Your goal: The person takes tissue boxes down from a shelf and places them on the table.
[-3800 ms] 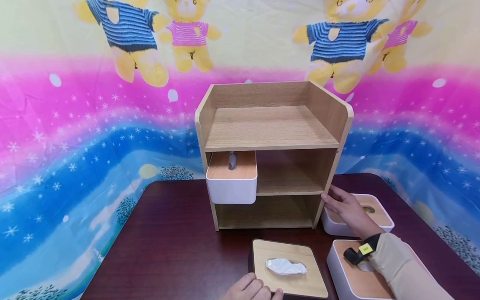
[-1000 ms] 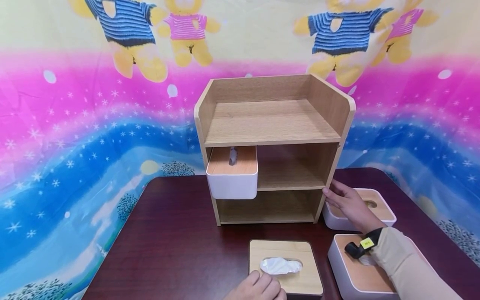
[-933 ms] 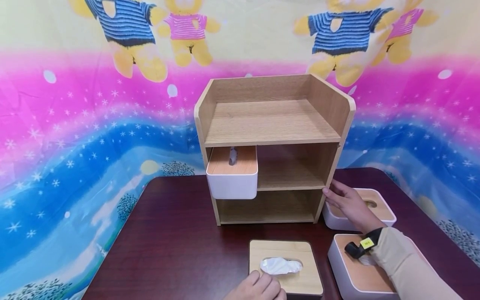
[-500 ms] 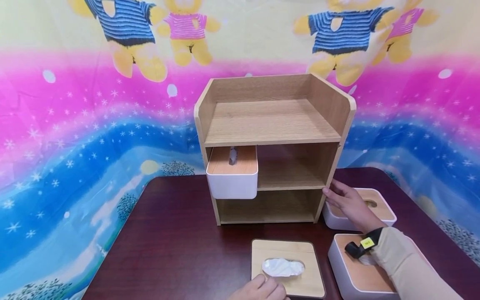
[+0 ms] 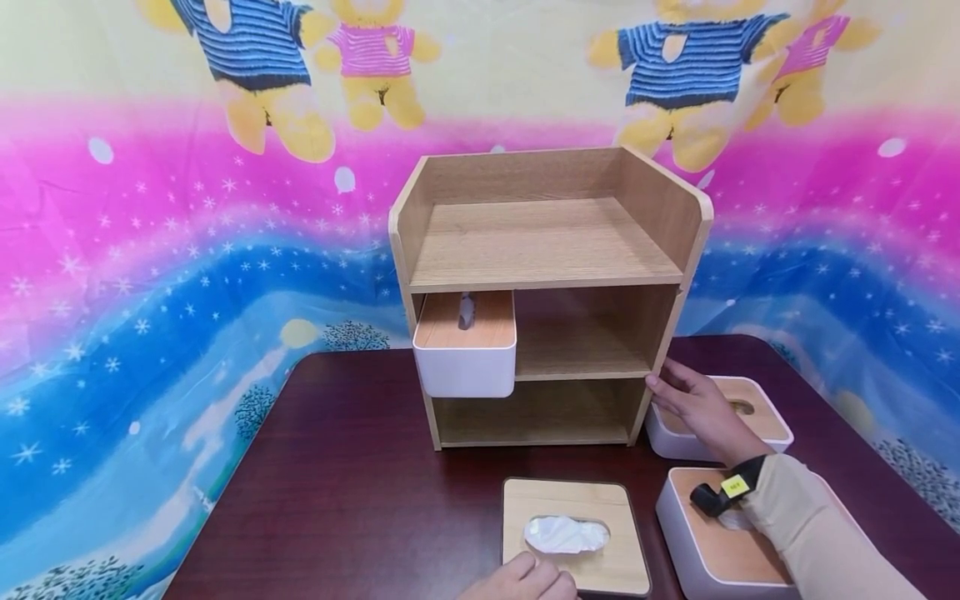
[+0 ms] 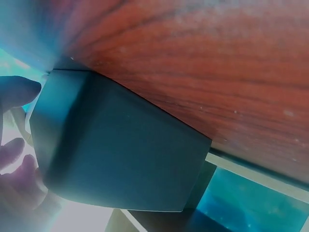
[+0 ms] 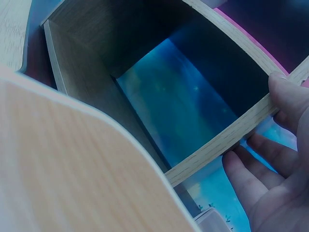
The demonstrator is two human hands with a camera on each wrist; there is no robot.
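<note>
At the head view's bottom edge, my left hand (image 5: pixel 528 581) holds the near left part of a dark tissue box (image 5: pixel 592 567) with a pale wood lid. White tissue (image 5: pixel 566 534) shows in its slot. In the left wrist view, curled fingers (image 6: pixel 19 92) lie against the end of the dark box (image 6: pixel 130 145); part of that hand is cut off. My right hand (image 5: pixel 693 406) pinches the right side panel of a wooden shelf (image 5: pixel 547 242). In the right wrist view, its thumb (image 7: pixel 289 94) lies on the panel's front edge and the fingers sit outside.
A white tissue box (image 5: pixel 465 372) juts from the middle compartment's left side. Two more white boxes stand on the right: one behind my right hand (image 5: pixel 761 408), one under my right forearm (image 5: pixel 697 542). Everything stands on a dark red table (image 5: pixel 337 475) before a printed curtain.
The dark tissue box sat askew in the oldest frame and now lies straighter. Over the last second, it and my left hand shifted slightly right. My right hand keeps its hold on the shelf.
</note>
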